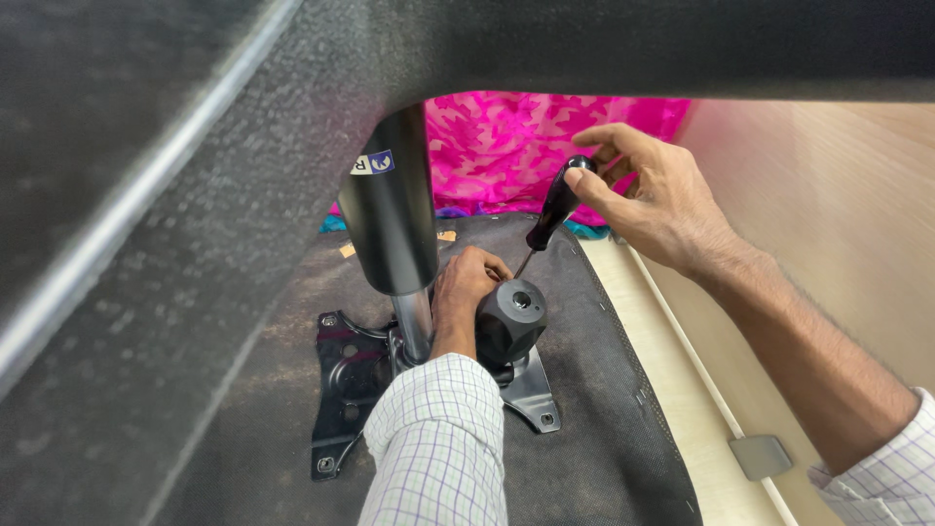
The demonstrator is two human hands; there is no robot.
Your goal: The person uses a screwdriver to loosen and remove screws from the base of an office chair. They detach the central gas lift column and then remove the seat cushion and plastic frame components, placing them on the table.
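— Two hands, both busy under that upturned chair seat (604,409). See the right hand (648,200)? Its fingers are wrapped tight round the black handle of a screwdriver (552,209), thumb pressed along the top.

— And the blade?

— It slants down and left, the thin shaft running in behind the black knob (511,317) on the metal mechanism plate (341,380). Where the tip lands I cannot tell; the knob and the other hand hide it.

— The left hand (466,292)?

— Fingers curled together, knuckles up, tucked between the knob and the chrome gas-lift column (394,214). It touches the mechanism; whether it grips anything there I cannot tell.

— Where does the plate sit?

— Flat on the dark fabric underside of the seat, bolt holes at its corners. Beyond it lies a bright pink cloth (526,146), and a pale wooden panel (838,195) runs along the right.
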